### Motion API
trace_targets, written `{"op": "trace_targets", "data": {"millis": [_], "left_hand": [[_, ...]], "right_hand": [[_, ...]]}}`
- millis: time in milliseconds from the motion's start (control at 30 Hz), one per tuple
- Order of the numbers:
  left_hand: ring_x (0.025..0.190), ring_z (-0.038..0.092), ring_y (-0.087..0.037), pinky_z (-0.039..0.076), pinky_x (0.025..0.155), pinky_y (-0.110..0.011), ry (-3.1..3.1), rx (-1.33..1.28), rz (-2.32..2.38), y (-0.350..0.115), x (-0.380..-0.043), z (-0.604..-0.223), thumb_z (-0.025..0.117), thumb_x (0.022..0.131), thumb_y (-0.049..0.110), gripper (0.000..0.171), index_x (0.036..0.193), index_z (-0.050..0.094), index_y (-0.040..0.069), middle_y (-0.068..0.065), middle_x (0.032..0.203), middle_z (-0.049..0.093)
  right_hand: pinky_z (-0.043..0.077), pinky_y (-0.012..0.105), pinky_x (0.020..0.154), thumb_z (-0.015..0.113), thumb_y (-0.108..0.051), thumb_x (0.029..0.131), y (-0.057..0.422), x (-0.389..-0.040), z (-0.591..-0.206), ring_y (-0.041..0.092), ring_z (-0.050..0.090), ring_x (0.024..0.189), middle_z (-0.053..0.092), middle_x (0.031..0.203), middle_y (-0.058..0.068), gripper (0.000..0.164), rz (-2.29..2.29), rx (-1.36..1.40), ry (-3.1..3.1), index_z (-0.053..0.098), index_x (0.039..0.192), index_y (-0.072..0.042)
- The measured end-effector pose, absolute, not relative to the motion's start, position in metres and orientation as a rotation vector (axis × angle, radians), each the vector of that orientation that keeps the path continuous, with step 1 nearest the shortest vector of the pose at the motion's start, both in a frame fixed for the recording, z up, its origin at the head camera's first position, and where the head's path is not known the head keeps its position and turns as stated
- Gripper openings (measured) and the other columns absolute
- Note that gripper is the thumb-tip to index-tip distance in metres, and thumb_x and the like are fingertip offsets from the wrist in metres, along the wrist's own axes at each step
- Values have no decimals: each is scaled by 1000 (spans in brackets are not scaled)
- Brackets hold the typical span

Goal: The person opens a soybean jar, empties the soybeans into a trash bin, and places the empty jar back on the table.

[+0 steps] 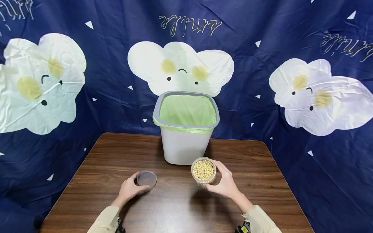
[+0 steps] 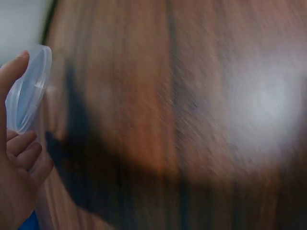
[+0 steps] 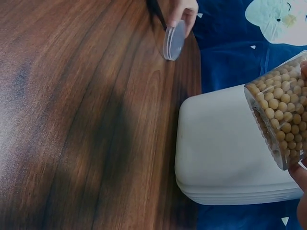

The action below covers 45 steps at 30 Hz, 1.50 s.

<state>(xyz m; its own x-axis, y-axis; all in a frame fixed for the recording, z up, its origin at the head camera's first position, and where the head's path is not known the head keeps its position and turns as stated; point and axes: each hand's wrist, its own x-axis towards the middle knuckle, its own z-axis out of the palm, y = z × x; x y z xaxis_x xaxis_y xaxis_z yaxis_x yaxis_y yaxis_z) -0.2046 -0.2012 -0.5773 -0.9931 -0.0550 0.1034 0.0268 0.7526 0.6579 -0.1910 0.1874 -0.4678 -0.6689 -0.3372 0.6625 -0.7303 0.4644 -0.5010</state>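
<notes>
My left hand [image 1: 129, 187] holds a clear round plastic lid [image 1: 147, 179] by its edge, the thumb on one side and the fingers on the other. Seen from the left wrist, the lid [image 2: 29, 88] is thin, with a stepped rim. To the right, my right hand [image 1: 222, 181] grips a clear plastic jar [image 1: 214, 176] from its side. Pale yellow soybeans [image 1: 203, 169] fill the jar, and its top is uncovered. In the right wrist view the jar [image 3: 283, 108] is raised off the table, and only bits of the hand show at the edge.
Behind the hands, a white bin [image 1: 185, 145] with a grey rim and a green liner bag [image 1: 187, 110] stands at the back of the brown wooden table [image 1: 175, 210]. Dark blue cloth [image 1: 110, 81] with cloud prints hangs around the table's back and sides.
</notes>
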Motion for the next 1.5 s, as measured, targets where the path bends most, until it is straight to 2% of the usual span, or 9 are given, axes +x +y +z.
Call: {"op": "trace_targets", "data": {"millis": [433, 767, 1000, 1200, 1500], "left_hand": [[108, 49, -45, 41, 85, -53, -2913, 45, -1011, -206, -201, -580, 75, 62, 54, 98, 130, 42, -9, -30, 124, 48], [111, 47, -46, 40, 87, -52, -2899, 66, -1018, -214, -203, -573, 73, 66, 52, 95, 131, 40, -10, -29, 127, 46], [113, 45, -44, 40, 88, -53, -2890, 45, -1016, -216, -209, -561, 70, 69, 55, 96, 133, 37, -8, -28, 129, 44], [117, 41, -44, 36, 93, -54, -2856, 5, -1023, -215, -232, -517, 65, 73, 58, 96, 138, 32, -4, -27, 135, 38], [127, 34, -37, 30, 100, -50, -2688, -213, -999, -192, -278, -409, 62, 76, 57, 91, 142, 28, 4, -19, 142, 34]], "right_hand": [[43, 23, 89, 84, -23, 50, 190, -189, -468, 22, 57, 101, 58, 114, 7, 84, 1081, 860, -2204, 51, 125, -5], [43, 21, 88, 84, -29, 54, 194, -191, -468, 19, 55, 103, 58, 114, 9, 83, 1107, 866, -2171, 51, 126, -3], [40, 18, 91, 86, -16, 47, 194, -189, -461, 27, 56, 100, 58, 112, 16, 84, 1146, 832, -2172, 52, 121, 4], [39, 18, 92, 83, -2, 45, 189, -175, -430, 36, 55, 97, 56, 107, 27, 77, 1186, 823, -2109, 52, 113, 14], [39, 16, 91, 82, 0, 45, 195, -171, -414, 35, 55, 97, 56, 107, 28, 75, 1167, 766, -2089, 52, 112, 15]]}}
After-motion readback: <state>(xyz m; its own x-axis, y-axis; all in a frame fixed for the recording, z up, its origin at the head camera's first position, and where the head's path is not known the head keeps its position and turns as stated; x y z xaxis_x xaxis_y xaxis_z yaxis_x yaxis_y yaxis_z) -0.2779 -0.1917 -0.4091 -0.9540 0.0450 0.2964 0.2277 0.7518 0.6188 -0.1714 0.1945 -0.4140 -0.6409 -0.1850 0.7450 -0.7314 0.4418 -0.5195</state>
